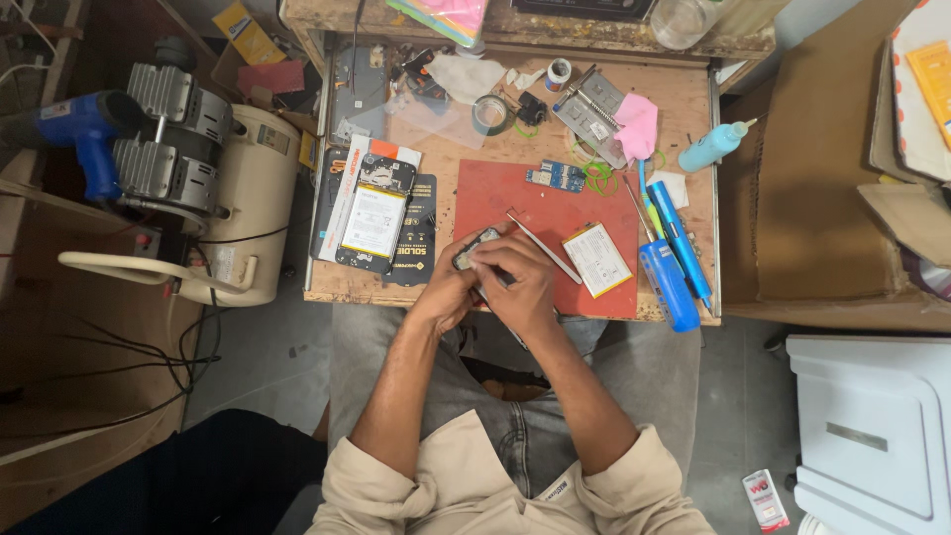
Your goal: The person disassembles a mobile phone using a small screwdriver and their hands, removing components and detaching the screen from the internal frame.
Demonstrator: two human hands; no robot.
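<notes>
While both hands meet over the front edge of the wooden workbench [693, 109], a small dark phone part [476, 248] sits pinched between them.

Head view: the left hand [448, 289] fingers wrap the part; the right hand [517, 277] fingers close on a thin tool, too small to tell. It looks half done: a flat white battery [596, 260] lies loose on the red mat [535, 198], and the opened phone [374, 213] waits by the left edge.
</notes>
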